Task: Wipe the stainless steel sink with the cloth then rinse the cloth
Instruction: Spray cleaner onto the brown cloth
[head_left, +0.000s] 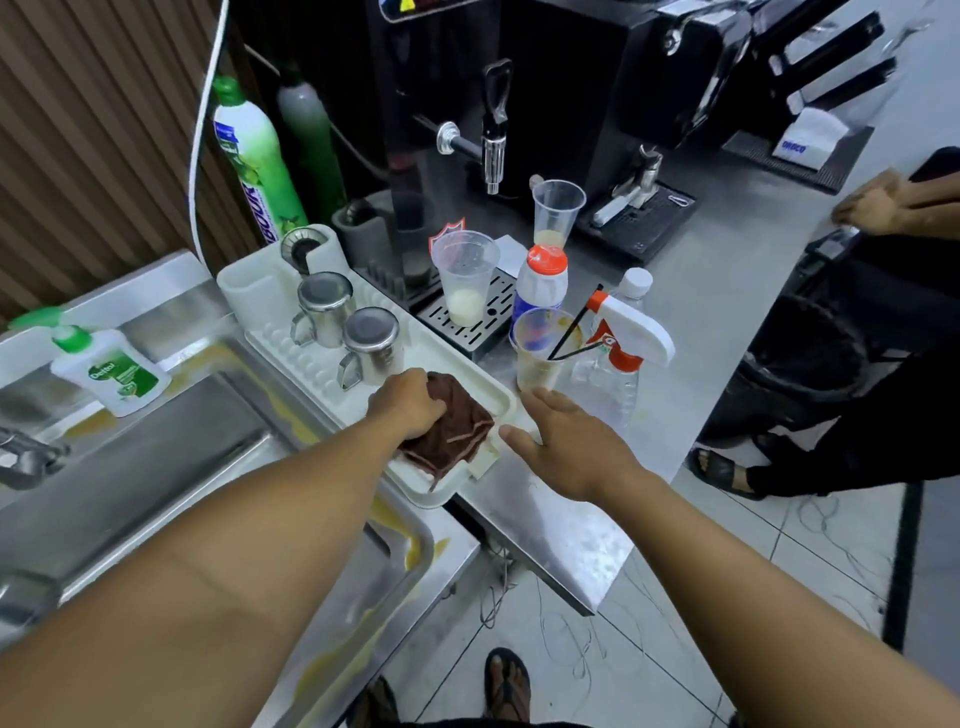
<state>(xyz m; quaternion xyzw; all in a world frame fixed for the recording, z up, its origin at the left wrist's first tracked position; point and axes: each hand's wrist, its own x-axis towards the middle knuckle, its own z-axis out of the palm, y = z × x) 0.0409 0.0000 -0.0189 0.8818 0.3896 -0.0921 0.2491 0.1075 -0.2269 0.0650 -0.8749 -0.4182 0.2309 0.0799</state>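
Far left: steel sink (145, 467), basin dull, yellowish streaks (291, 415) along its right rim and near corner. Soap bottle (111, 371) stands on the far ledge. Right of the sink, a white drying tray (506, 402) holds two steel mugs (348, 327) at its far end and the brown cloth (460, 434), folded flat, at its near end. Left hand (408, 402) sits on the cloth's left edge, fingers curled down over it in what looks like a grip; cloth not yet lifted off the tray. Right hand (566, 441) is just beside the tray's near-right corner, fingers straight and spread, holding nothing; cannot tell if the thumb touches the rim. Beyond it stand a plastic cup (537, 358) and a spray bottle (623, 348). Judgement: the step is fetching the cloth, with no wiping begun. Next move calls for lifting the cloth clear without dragging the tray or knocking the mugs, then carrying it left to the streaked rim.
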